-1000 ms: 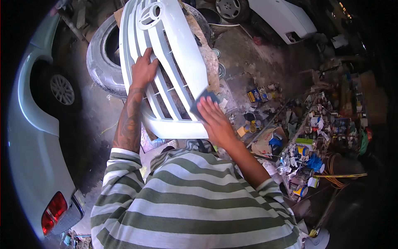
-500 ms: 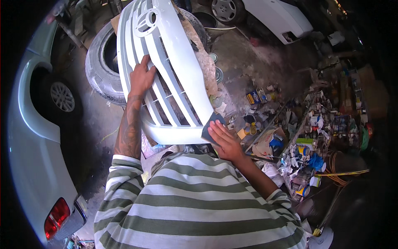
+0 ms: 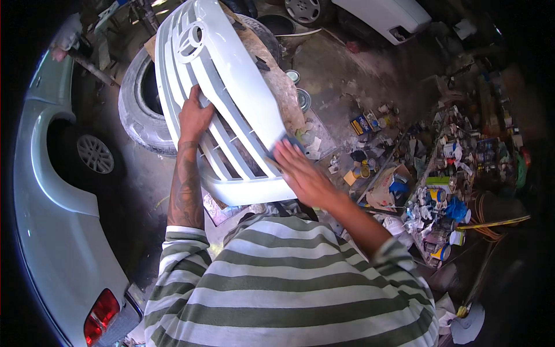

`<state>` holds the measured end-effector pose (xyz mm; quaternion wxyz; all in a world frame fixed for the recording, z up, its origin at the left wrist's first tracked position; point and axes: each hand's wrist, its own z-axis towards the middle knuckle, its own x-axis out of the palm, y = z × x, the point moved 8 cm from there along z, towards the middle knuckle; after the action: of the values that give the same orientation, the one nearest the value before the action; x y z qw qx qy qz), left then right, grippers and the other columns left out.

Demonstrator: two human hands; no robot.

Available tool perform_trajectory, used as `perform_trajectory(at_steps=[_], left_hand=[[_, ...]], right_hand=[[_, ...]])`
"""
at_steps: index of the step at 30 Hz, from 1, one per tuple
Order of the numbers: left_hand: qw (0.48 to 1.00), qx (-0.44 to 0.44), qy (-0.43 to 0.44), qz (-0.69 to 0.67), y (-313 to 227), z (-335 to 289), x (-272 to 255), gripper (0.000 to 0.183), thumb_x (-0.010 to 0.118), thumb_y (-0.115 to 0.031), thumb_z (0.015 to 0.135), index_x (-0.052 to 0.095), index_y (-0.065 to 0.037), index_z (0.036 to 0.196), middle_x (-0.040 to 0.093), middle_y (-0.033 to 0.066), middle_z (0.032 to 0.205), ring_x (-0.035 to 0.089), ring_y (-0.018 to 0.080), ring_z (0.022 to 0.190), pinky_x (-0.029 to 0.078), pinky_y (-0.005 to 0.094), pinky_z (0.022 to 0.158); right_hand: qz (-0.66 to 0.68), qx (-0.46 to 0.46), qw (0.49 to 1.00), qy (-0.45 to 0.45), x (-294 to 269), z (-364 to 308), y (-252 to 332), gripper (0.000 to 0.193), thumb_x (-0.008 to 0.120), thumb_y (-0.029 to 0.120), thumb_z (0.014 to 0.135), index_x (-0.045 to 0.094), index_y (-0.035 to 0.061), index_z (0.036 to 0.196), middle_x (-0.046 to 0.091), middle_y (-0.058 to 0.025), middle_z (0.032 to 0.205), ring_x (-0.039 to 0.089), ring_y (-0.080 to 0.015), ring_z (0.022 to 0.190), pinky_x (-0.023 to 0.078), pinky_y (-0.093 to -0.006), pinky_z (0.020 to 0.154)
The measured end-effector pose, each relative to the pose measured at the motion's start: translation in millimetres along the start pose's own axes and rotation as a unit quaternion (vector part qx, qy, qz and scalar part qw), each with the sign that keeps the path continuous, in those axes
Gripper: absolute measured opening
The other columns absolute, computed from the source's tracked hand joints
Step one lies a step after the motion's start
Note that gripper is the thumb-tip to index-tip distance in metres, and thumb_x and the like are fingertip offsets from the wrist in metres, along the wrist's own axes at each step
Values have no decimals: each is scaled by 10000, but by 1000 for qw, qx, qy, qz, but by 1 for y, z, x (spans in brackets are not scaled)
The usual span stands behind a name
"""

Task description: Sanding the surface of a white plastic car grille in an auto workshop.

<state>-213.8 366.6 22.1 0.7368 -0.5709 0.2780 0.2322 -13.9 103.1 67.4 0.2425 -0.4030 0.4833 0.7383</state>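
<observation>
A white car grille (image 3: 245,81) with long slats and a round emblem ring lies tilted in front of me. Around one of its slats, on the left side, my left hand (image 3: 195,120) is closed, the fingertips partly hidden by the bar. My right hand (image 3: 305,178) presses a dark sheet of sandpaper (image 3: 296,142) against the right border of the grille, near its lower end. The fingers of that hand lie together over the sheet, covering most of it, and are slightly blurred.
The grille rests over tyres (image 3: 133,110) and brown cardboard (image 3: 266,61). To the left stands a silver car (image 3: 63,231); a white bumper (image 3: 384,17) is at the far right. Cans, rags and paint tins (image 3: 442,251) crowd the floor at right.
My right hand has slid the sandpaper away from me, up the grille's right border from its lower corner. My left hand keeps its hold, and the whole view has shifted slightly.
</observation>
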Motion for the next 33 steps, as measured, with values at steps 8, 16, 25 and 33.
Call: perform_trajectory(at_steps=[8,16,25,33], left_hand=[[1000,-20,15,-17,7,-4,5,615,673,-299,794,532,-112,1362,691,235,1160,660,419,1082,503,458,939],[998,8,10,-63,10,2,4,623,683,-288,817,519,-67,1377,668,235,1234,626,423,1162,484,441,982],[994,3,24,-110,4,-1,5,647,691,-215,833,492,29,1398,651,242,1280,631,338,1201,462,362,1026],[994,42,-7,-104,-11,-6,-2,557,693,-148,838,516,40,1332,675,212,1225,649,273,1114,469,334,988]], right_hand=[[91,52,994,43,8,-50,11,539,416,161,1039,326,-19,1539,293,-193,1619,252,-353,1513,187,-462,1243],[121,21,992,-3,-3,18,-2,501,394,201,1061,382,-30,1506,310,-197,1610,227,-341,1522,178,-443,1251],[135,-6,990,-49,-13,53,-11,489,380,214,1069,399,6,1511,289,-182,1623,252,-339,1514,173,-448,1254],[189,66,979,-31,0,-43,9,487,357,189,1073,371,44,1538,281,-182,1626,262,-334,1510,162,-425,1256]])
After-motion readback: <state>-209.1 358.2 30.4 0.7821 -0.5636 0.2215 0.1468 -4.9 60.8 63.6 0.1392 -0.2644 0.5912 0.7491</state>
